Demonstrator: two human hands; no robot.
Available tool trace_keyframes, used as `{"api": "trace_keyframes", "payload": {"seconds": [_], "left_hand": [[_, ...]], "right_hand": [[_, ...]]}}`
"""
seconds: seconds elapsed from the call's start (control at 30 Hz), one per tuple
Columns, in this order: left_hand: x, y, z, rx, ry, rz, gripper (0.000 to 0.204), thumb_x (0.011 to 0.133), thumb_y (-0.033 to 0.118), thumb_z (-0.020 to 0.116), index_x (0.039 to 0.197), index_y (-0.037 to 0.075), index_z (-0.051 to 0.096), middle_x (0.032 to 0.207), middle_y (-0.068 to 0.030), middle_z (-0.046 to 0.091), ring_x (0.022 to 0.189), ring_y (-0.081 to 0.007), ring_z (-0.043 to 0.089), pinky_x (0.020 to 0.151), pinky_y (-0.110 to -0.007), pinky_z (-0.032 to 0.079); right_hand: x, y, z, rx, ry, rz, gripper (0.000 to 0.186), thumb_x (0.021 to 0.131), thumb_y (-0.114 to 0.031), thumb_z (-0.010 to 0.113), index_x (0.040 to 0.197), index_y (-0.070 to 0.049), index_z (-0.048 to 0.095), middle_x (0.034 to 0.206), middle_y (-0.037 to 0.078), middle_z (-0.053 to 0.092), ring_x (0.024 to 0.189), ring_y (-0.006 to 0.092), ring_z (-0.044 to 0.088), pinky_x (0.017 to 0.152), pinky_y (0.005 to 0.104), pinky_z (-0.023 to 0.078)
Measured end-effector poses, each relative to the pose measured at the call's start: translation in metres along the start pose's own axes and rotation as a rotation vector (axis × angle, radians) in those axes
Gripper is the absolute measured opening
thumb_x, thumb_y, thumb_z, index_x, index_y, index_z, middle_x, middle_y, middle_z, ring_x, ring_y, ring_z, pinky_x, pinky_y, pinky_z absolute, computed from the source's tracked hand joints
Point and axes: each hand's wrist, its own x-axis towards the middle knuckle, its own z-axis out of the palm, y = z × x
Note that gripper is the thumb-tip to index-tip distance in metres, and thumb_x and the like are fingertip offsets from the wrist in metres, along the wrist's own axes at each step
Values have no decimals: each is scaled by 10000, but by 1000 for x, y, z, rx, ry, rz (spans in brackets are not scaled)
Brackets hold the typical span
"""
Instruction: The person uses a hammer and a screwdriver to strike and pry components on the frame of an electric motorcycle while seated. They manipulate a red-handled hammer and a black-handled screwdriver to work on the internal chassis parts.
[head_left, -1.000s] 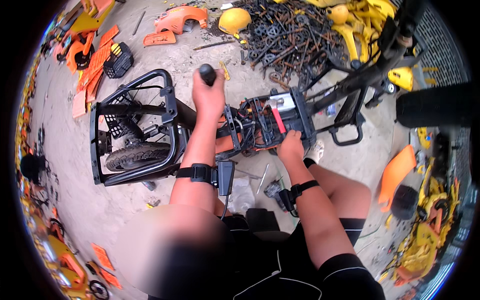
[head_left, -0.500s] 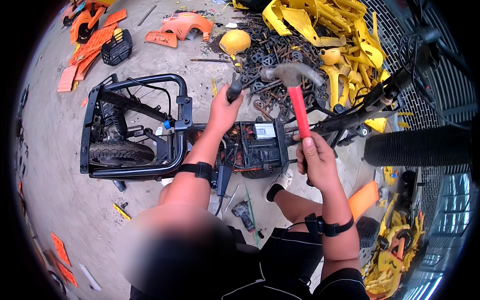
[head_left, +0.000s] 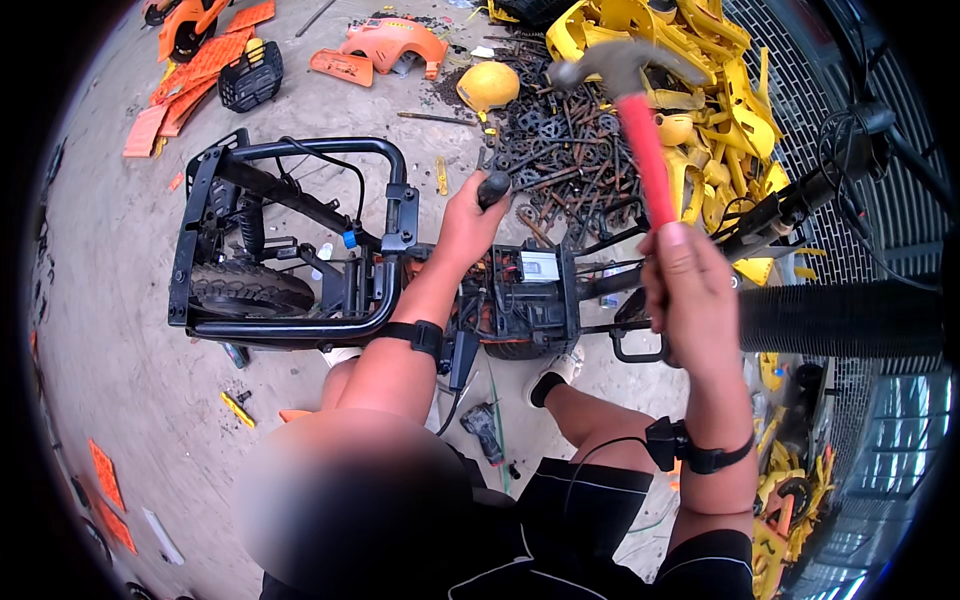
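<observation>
A stripped black scooter frame (head_left: pixel 300 325) lies across the floor before me, with an exposed rear tyre at left and a silver box (head_left: pixel 537 266) among wires and dark housings in its middle. My left hand (head_left: pixel 468 222) grips a black-handled tool (head_left: pixel 492 189) upright above the frame, its dark metal end pointing away from me. My right hand (head_left: pixel 688 290) holds a claw hammer (head_left: pixel 645 150) by its red handle, raised at the right of the frame, with the metal head high over the scrap pile.
Behind the frame are rusty metal parts (head_left: pixel 560 140), yellow panels (head_left: pixel 730 90), a yellow helmet-shaped piece (head_left: pixel 488 86) and orange panels (head_left: pixel 395 45). A cordless drill (head_left: pixel 484 430) lies between my legs. A black ribbed column (head_left: pixel 830 318) and brick wall (head_left: pixel 800 130) are at right.
My right hand has lifted the hammer from low over the battery bay to high at the right. My left hand with its tool has shifted right, and the view has moved.
</observation>
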Motion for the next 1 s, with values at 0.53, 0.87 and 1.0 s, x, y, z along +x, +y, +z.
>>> {"api": "trace_keyframes", "payload": {"seconds": [0.53,0.87,1.0], "left_hand": [[2,-6,-7,145,0,-7,298,924,279,701,1055,29,606,840,-89,634,765,-171,561,735,-326,477],[-3,-18,-3,104,-3,-38,273,943,271,691,993,34,565,819,-51,641,748,-124,574,707,-290,468],[-3,-21,-10,127,53,-81,280,955,277,675,992,19,572,845,-37,650,786,-123,573,751,-301,470]], "right_hand": [[-2,24,-4,173,6,117,431,1050,-454,452,948,-49,554,623,-11,459,449,78,420,412,233,338],[-25,170,11,704,33,556,370,1049,-407,464,966,-51,523,646,2,457,442,95,403,399,256,338],[-22,265,44,839,60,891,289,1010,-347,531,864,-101,494,655,-15,468,494,104,430,462,275,376]]}}
